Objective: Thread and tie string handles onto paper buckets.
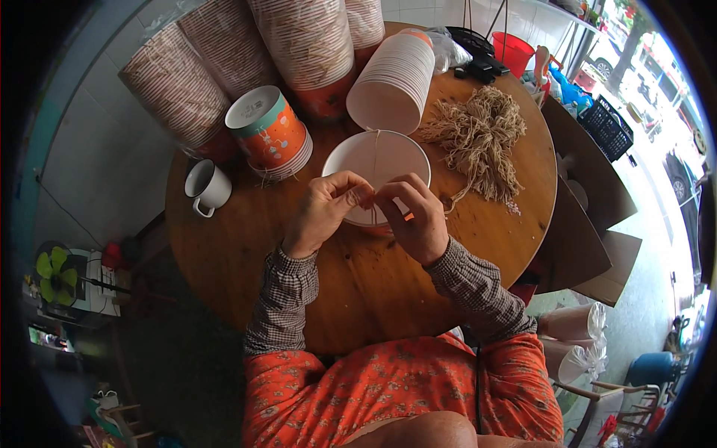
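Note:
A white-lined paper bucket [345, 160] stands on the round wooden table in front of me. A thin string [375, 153] runs across its open mouth, from the far rim to the near one. At the near rim, my left hand [328, 209] and my right hand [416, 216] meet, fingertips pinched on the string. The knuckles hide the exact grip and part of the near rim. From beside my right hand, a strand trails toward a tangled bundle of beige strings [482, 138] on the right.
Behind the bucket, a stack of white buckets [399, 75] lies tilted. Orange printed buckets [272, 138] and a white mug [210, 187] stand at the left. Tall wrapped stacks [175, 82] line the back. Cardboard boxes [579, 231] sit beside the table's right edge [549, 213].

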The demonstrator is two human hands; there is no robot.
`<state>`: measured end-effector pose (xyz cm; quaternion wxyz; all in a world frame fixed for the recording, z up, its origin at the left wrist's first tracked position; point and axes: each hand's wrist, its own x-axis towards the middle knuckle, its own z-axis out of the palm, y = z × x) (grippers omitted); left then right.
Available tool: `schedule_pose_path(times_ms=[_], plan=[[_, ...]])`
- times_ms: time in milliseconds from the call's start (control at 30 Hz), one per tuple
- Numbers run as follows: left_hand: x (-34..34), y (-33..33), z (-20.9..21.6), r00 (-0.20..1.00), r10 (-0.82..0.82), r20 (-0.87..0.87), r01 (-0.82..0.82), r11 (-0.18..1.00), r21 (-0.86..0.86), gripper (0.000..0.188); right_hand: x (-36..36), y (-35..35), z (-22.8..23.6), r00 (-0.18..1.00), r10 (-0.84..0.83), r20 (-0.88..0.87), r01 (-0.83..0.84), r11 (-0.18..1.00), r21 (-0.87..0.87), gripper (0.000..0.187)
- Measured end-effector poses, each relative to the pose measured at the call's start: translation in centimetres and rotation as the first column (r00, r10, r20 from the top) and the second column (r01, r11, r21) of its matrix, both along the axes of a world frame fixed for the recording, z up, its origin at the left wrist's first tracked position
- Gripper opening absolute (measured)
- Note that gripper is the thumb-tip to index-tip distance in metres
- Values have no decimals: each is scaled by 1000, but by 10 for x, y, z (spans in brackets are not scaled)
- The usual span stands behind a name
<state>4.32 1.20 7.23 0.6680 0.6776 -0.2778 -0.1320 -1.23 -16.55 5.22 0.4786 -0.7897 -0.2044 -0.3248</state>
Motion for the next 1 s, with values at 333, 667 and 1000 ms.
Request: schedule_pose_path(times_ms=[333, 667, 1000], plan=[[-6, -9, 1, 999, 37, 19, -38, 998, 42, 18, 5, -6, -5, 999, -26, -45, 28, 999, 45, 12], [-3, -2, 2, 996, 94, -7, -93, 993, 69, 21, 6, -7, -5, 1000, 11, 18, -12, 997, 74, 16], [-4, -1, 8, 998, 0, 57, -9, 989, 150, 14, 9, -7, 0, 1000, 13, -24, -9, 990, 142, 14]])
